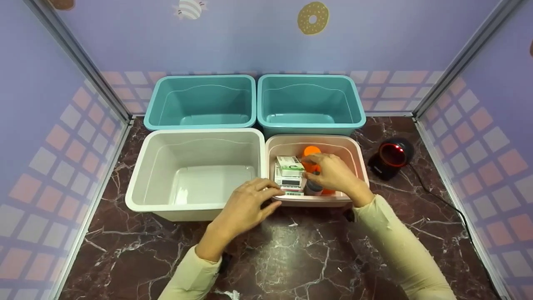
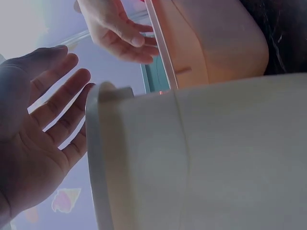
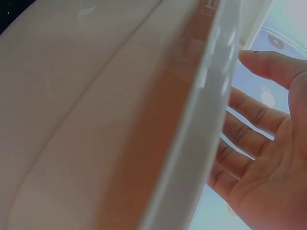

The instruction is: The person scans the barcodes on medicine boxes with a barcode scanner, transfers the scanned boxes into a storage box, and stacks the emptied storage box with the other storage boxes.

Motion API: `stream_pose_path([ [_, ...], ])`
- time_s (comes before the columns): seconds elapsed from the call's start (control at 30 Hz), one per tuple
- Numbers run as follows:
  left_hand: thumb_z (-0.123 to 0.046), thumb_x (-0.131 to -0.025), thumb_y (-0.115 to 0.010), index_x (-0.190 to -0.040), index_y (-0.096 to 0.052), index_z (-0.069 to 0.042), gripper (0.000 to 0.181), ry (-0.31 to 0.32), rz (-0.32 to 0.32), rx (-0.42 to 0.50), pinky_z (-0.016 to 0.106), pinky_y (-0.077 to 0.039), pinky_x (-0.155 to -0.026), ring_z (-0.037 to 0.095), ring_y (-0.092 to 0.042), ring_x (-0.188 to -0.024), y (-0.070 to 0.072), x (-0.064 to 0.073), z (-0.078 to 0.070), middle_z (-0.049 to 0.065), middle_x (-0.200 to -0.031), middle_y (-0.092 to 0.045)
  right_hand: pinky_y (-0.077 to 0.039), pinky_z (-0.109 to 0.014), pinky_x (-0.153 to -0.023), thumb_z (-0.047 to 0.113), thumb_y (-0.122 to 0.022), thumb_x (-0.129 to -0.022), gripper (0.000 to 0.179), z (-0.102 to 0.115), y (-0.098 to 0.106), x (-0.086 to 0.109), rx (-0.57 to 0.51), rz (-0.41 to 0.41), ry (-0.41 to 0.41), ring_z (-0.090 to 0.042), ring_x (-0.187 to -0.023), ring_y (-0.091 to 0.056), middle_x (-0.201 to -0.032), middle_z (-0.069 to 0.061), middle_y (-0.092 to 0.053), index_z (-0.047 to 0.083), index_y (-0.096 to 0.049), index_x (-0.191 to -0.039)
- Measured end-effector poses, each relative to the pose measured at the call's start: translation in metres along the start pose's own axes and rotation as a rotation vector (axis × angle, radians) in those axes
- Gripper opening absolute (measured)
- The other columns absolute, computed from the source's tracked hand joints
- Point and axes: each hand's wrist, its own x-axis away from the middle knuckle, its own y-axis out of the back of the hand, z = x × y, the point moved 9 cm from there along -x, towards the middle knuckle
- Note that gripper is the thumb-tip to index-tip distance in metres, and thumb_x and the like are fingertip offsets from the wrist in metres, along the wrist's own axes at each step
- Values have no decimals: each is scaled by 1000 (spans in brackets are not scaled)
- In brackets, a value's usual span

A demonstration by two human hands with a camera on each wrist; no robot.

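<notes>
A small pale pink bin (image 1: 360, 158) holds several white medicine boxes (image 1: 289, 182) stacked at its left side, the top one (image 1: 290, 162) with a green stripe. Right of the boxes stand an orange bottle (image 1: 311, 151) and a dark grey-capped container (image 1: 313, 188). My right hand (image 1: 335, 173) reaches over this bin, its fingers loosely bent above the orange bottle; the right wrist view shows the thumb spread from the fingers. At the bin's front left corner hovers my left hand (image 1: 245, 204), fingertips by the rim near the boxes. In the left wrist view its fingers (image 2: 60, 98) are spread.
A larger white bin (image 1: 195, 208) adjoins the small one on the left. Two teal bins (image 1: 200, 125) (image 1: 310, 126) stand behind. At the right, a black scanner (image 1: 391, 156) glows red, its cable (image 1: 449, 204) trailing along the dark marbled table (image 1: 283, 258). Patterned walls (image 1: 250, 41) enclose the area.
</notes>
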Motion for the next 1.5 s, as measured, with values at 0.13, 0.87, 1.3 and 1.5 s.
stream_pose_path([
  [0.13, -34, -94, -66, -113, -73, -20, 24, -40, 6, -3, 35, -51, -102, 16, -62, -113, -6, -6, -10, -5, -117, -69, -54, -48, -80, 27, -75, -86, 38, 0, -1, 0, -8, 1, 3, -29, -87, -68, -111, -10, -74, 9, -71, -119],
  [0.87, -32, -95, -66, -111, -72, -20, 21, -61, -80, -41, 34, -49, -105, 18, -61, -117, -38, -14, -42, -4, -116, -68, -55, -49, -82, 24, -74, -86, 39, 6, -5, -4, -36, 11, 16, -32, -88, -70, -107, -10, -75, 6, -69, -121],
  [1.3, -25, -94, -68, -112, -71, -17, 20, 33, -137, 26, 32, -50, -102, 18, -63, -112, -58, -14, -29, -2, -115, -68, -57, -47, -72, 34, -74, -85, 34, 5, -9, -2, 17, 8, -80, -25, -86, -71, -99, -7, -76, 17, -72, -114],
  [1.5, -25, -93, -68, -111, -72, -17, 20, 70, -135, 44, 31, -50, -102, 18, -62, -112, -68, -11, -20, -2, -115, -68, -56, -46, -67, 35, -75, -84, 32, 3, -13, 0, 39, -12, -96, -25, -84, -71, -96, -6, -76, 19, -73, -112],
])
